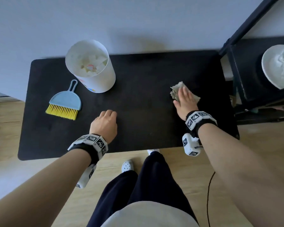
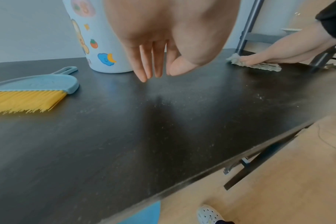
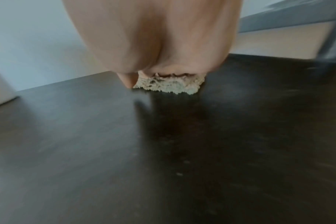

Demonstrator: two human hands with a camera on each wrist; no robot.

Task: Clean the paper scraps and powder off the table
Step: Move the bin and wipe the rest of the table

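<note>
Black desk (image 1: 138, 99) takes up most of the view, faint powder specks (image 2: 259, 97) scattered on its surface toward the right half. White bin (image 1: 95, 74) stands at the back left of the desk, paper scraps (image 1: 88, 63) inside it. Blue dustpan (image 1: 66, 99) lies flat just in front of the bin on the left, yellow brush (image 1: 62, 111) tucked under it with bristles pointing at me. My right hand (image 1: 185, 99) lies flat with fingers straight, palm pressing a crumpled grey-beige cloth (image 1: 176, 90) onto the right side of the desk. Cloth edges stick out past my fingers at the back and right. My left hand (image 1: 105, 123) hovers over the front middle of the desk, fingers loosely bent downward, holding nothing, tips just above the surface. To the right of the desk, a black shelf (image 1: 246, 76) carries a white dish (image 1: 272, 68).
</note>
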